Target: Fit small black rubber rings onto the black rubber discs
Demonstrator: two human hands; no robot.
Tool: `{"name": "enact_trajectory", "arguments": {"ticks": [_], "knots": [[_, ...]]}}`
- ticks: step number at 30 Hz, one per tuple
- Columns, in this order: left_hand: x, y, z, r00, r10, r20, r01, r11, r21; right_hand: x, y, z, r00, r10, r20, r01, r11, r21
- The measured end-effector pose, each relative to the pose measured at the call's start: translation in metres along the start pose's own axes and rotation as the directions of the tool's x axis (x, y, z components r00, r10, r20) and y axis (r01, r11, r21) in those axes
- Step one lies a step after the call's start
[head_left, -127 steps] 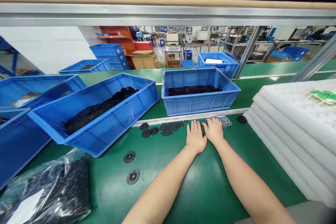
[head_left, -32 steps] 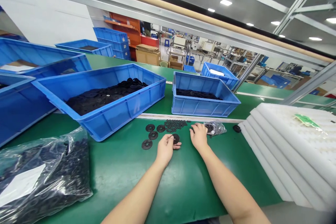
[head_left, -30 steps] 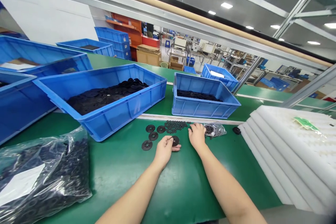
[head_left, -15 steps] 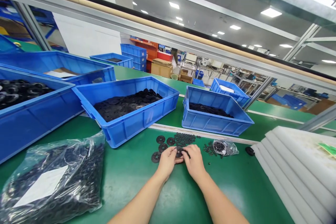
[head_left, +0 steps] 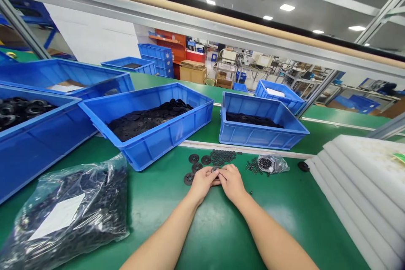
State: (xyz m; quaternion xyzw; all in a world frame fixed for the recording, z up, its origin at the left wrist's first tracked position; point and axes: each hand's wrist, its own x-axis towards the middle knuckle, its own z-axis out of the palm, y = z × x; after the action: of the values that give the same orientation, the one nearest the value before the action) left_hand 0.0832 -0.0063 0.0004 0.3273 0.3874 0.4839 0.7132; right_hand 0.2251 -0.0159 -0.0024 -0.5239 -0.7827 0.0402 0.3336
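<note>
My left hand [head_left: 203, 182] and my right hand [head_left: 231, 180] meet over the green table, both closed around one black disc [head_left: 216, 169]. Most of that disc is hidden by my fingers and thumbs. Just left of my hands lie several loose black discs [head_left: 189, 178] with holes at their centres. Beyond my fingertips is a flat patch of small dark rings [head_left: 222, 157]. To the right, small metal-looking parts [head_left: 253, 166] are scattered beside a clear plastic bag [head_left: 276, 163] that holds more of them.
Blue bins of black parts stand behind: a middle bin [head_left: 171, 135], a right bin [head_left: 262, 136] and a left bin [head_left: 38, 143]. A large plastic bag of black parts [head_left: 104, 202] lies front left. White foam sheets [head_left: 351, 194] are stacked at right. A metal rail [head_left: 202, 25] crosses above.
The camera view has tilted down slightly. My right hand's fingers have closed in over the disc, nearer my left thumb, so less of it shows.
</note>
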Motion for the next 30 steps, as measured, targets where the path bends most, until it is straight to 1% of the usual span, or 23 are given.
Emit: {"name": "enact_trajectory", "arguments": {"ticks": [3,5,7,9,11,13,15,18,20,22,24,26,27,28,30], "knots": [[0.001,0.006,-0.004,0.995,0.018,-0.097,-0.016,0.999,0.030,-0.002,0.004,-0.014,1.000,0.012,-0.014,-0.012,1.000,0.012],[0.003,0.011,-0.009,0.985,0.071,-0.157,-0.063,0.996,0.057,-0.015,0.010,-0.031,0.997,0.055,-0.054,-0.058,0.996,-0.062],[0.006,0.013,-0.012,0.973,0.122,-0.195,-0.110,0.991,0.072,-0.040,0.015,-0.049,0.992,0.101,-0.069,-0.112,0.978,-0.177],[0.009,0.012,-0.013,0.963,0.154,-0.223,-0.139,0.987,0.083,-0.074,0.018,-0.064,0.991,0.127,-0.045,-0.135,0.952,-0.274],[0.010,0.008,-0.011,0.953,0.185,-0.240,-0.163,0.981,0.108,-0.103,0.022,-0.072,0.990,0.143,-0.016,-0.140,0.930,-0.340],[0.010,0.004,-0.008,0.940,0.228,-0.254,-0.196,0.970,0.143,-0.117,0.028,-0.072,0.985,0.169,0.011,-0.152,0.907,-0.393],[0.010,0.002,-0.006,0.929,0.265,-0.260,-0.225,0.959,0.175,-0.113,0.038,-0.065,0.981,0.190,0.030,-0.158,0.885,-0.437],[0.008,0.002,-0.007,0.923,0.289,-0.254,-0.245,0.950,0.193,-0.080,0.059,-0.055,0.980,0.197,0.003,-0.170,0.853,-0.493],[0.006,0.004,-0.008,0.924,0.284,-0.256,-0.247,0.955,0.165,-0.057,0.075,-0.054,0.969,0.230,-0.090,-0.243,0.822,-0.516],[0.006,0.007,-0.011,0.927,0.267,-0.264,-0.246,0.963,0.111,-0.043,0.089,-0.059,0.933,0.276,-0.232,-0.356,0.803,-0.477],[0.006,0.011,-0.013,0.929,0.249,-0.274,-0.243,0.968,0.058,-0.044,0.098,-0.065,0.880,0.310,-0.359,-0.442,0.811,-0.382],[0.007,0.015,-0.016,0.925,0.243,-0.291,-0.245,0.969,0.032,-0.054,0.102,-0.071,0.845,0.326,-0.425,-0.468,0.834,-0.292],[0.007,0.018,-0.018,0.919,0.250,-0.305,-0.253,0.967,0.030,-0.061,0.102,-0.073,0.843,0.325,-0.429,-0.461,0.847,-0.264],[0.008,0.021,-0.020,0.910,0.266,-0.318,-0.269,0.963,0.035,-0.067,0.100,-0.075,0.852,0.318,-0.416,-0.443,0.861,-0.248],[0.008,0.028,-0.024,0.885,0.315,-0.341,-0.312,0.948,0.067,-0.074,0.092,-0.075,0.887,0.292,-0.359,-0.392,0.886,-0.247]]}}
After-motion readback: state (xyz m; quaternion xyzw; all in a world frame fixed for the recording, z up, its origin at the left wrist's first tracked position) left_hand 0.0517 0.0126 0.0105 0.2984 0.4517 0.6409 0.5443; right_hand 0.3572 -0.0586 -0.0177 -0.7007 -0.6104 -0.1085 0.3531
